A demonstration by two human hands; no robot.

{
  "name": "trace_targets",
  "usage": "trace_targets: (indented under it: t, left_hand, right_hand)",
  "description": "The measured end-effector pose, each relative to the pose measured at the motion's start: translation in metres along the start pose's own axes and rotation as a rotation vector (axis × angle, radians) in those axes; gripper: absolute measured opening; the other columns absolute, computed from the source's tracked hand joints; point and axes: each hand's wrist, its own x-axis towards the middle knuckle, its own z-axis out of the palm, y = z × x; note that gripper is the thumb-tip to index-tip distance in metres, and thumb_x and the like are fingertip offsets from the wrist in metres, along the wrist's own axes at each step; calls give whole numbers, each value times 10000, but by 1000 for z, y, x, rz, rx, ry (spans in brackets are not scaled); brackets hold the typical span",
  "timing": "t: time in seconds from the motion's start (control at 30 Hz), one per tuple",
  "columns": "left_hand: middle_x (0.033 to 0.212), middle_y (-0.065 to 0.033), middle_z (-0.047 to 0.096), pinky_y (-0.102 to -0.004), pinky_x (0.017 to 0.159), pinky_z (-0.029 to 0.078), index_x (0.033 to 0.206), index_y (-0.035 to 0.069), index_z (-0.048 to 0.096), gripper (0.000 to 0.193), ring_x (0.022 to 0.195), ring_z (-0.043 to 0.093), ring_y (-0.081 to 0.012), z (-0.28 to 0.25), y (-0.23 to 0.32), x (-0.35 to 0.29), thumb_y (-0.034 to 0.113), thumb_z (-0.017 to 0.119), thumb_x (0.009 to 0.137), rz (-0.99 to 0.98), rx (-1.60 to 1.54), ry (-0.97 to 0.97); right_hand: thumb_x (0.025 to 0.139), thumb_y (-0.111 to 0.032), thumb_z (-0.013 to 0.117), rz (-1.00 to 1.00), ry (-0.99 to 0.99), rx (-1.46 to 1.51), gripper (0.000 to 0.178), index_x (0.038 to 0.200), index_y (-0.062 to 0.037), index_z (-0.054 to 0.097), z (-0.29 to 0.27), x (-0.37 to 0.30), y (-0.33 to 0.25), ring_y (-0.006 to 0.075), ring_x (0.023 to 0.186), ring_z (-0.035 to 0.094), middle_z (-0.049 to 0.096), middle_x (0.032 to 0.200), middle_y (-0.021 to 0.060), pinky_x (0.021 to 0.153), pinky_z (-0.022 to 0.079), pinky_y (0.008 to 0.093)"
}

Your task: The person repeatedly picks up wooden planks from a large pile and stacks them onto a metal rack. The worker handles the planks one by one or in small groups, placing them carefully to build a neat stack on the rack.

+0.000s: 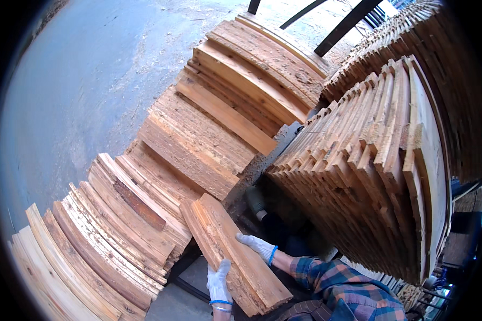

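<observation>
A short stack of rough wooden boards (246, 258) lies slanted between my hands, close to my body. My left hand (218, 282), in a white knit glove, grips the stack's left edge near its lower end. Across from it my right hand (256, 246), also gloved in white, closes on the right edge with its fingertips over the top board. The undersides of both grips are hidden. The far end of the stack reaches to the row of planks (158, 206) at its left, which stand packed on edge.
More planks (241, 83) continue the row toward the far right. A tall stack of boards (353, 176) rises on my right, with another stack (412, 64) behind it. Dusty concrete floor (80, 101) spreads out at the left. Dark metal bars (348, 27) slant across the far end.
</observation>
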Motion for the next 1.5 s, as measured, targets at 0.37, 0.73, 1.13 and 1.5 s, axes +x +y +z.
trace_targets:
  t: [0.37,0.73,1.13,1.5]
  left_hand:
    - [1298,-144,553,-358,931,523,1517,34,288,908,1085,596,-236,112,115,-180,233,820,808,522,165,-509]
    - [1123,-114,650,-296,799,571,1373,-10,476,611,938,664,-171,386,129,-279,245,737,883,591,502,-1175]
    - [905,-191,701,-412,780,527,1006,-10,667,573,866,690,-275,581,85,-229,479,786,733,1075,1714,-514]
    - [1152,-208,691,-395,848,538,1324,72,590,684,1022,680,-315,544,137,-145,474,767,800,1366,1465,-718]
  right_hand:
    - [853,-484,734,-859,-380,-114,630,1173,43,606,98,-201,-68,141,819,678,688,1013,98,697,568,280]
    - [956,-331,662,-1525,-251,279,246,1022,-95,693,20,-464,-179,76,809,636,688,909,-23,748,539,237]
    - [937,-230,666,-1253,609,0,310,1118,17,714,-159,-569,-247,153,1041,645,724,1093,73,938,469,265]
    - [918,-124,597,-1464,501,129,258,1089,31,712,-207,-560,-246,170,961,658,721,1060,83,877,508,272]
